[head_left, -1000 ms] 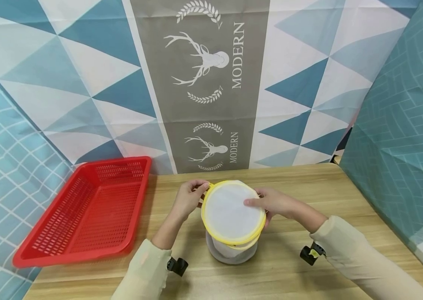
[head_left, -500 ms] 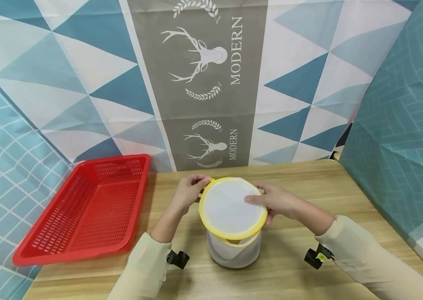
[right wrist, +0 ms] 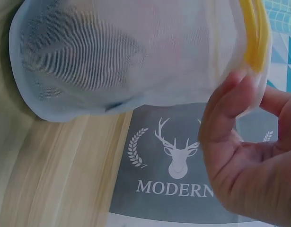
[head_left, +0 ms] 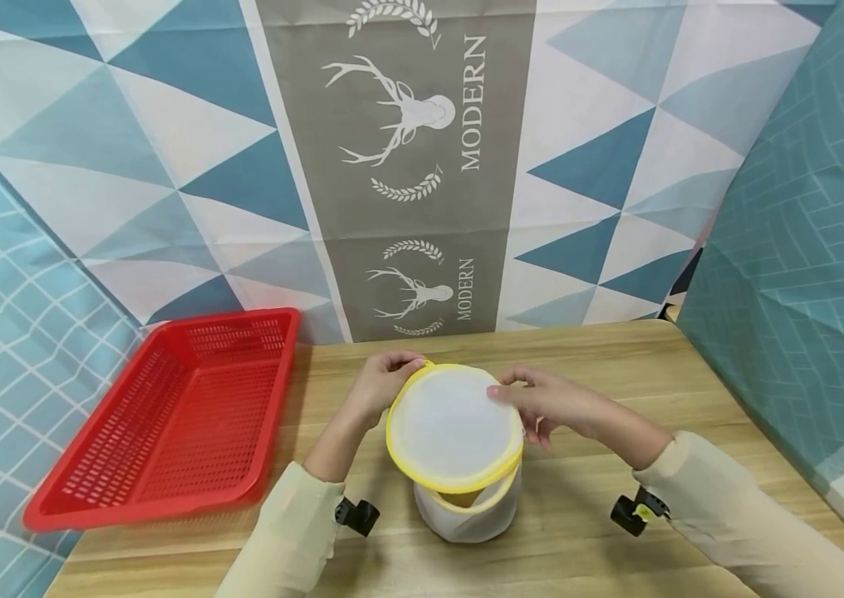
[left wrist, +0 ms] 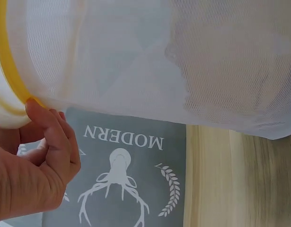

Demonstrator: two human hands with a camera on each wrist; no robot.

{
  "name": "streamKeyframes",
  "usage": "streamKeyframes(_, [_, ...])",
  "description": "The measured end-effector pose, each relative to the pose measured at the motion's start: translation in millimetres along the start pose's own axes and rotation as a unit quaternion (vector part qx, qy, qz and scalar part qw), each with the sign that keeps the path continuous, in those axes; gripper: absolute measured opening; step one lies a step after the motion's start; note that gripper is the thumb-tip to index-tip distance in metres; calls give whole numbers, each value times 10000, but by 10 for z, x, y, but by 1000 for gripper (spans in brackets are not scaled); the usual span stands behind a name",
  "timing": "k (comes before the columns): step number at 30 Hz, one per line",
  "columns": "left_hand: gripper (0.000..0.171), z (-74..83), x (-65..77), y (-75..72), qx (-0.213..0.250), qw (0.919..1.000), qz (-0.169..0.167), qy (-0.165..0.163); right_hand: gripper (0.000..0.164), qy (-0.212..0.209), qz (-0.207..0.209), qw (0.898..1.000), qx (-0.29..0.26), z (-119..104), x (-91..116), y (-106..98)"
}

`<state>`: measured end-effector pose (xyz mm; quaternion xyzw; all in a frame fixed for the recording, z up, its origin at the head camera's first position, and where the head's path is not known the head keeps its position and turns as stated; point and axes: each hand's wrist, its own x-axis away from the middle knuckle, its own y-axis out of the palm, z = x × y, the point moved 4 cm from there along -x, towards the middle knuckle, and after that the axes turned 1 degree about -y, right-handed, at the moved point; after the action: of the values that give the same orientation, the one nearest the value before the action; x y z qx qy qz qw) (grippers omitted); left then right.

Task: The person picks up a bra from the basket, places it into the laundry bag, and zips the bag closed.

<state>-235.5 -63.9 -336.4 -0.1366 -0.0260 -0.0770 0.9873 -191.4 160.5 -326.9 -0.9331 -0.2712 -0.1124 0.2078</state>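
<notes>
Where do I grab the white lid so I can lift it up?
Best, I think, on the white lid's near yellow rim: come from the near side, fingers underneath, thumb on top. A gap shows there above the opening of the mesh bag, so fingers could slip in. The left hand and right hand are at its far-left and right edges.

A wood-grain tabletop, pale yellow-brown with a rounded far corner, spread across the bottom of the head view. Behind it hung a lightly creased backdrop of white and blue triangles. Its grey-brown central panel bore white stag heads, leaf sprigs and the word MODERN, all turned sideways. A light-blue square-tile sheet lined the left; a teal brick-patterned sheet lined the right. Soft shadows fell on the tabletop.
</notes>
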Motion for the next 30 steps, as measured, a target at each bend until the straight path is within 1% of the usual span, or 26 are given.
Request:
streamKeyframes(2, [22, 2, -5, 6, -69, 9999, -11, 82, 52, 52, 250, 9993, 263, -14, -54, -18])
streamKeyframes(4, [21, 7, -6, 16, -101, 9999, -42, 130, 57, 113, 500, 9974, 515, -26, -121, -35])
streamKeyframes(6, [21, 11, -10, 30, -108, 9998, -78, 167, 63, 154, 693, 9951, 685, -35, -192, -46])
streamKeyframes(9, [20, 22, -4, 55, -118, 9997, -126, 196, 67, 196, 956, 9910, 911, -29, -292, -48])
streamKeyframes(12, [19, 20, 0, 79, -118, 9996, -177, 164, 63, -1, 1247, 9852, 1180, -45, -357, -27])
streamKeyframes(14, [19, 22, 4, 89, -114, 9996, -195, 159, 56, -320, 1380, 9810, 1329, -69, -391, -2])
streamKeyframes(17, [19, 23, 8, 91, -118, 9996, -198, 150, 42, -857, 1397, 9762, 1420, -115, -407, 37])
streamKeyframes(20, [19, 27, 14, 83, -168, 9996, -196, 124, 32, -1179, 1269, 9738, 1470, -140, -404, 35])
streamKeyframes(24, [19, 35, 28, 82, -211, 9995, -241, -8, 24, -1282, 1111, 9718, 1638, -167, -372, -11])
streamKeyframes(30, [19, 42, 37, 88, -153, 9992, -335, -144, 28, -1309, 757, 9739, 1694, -207, -316, -57])
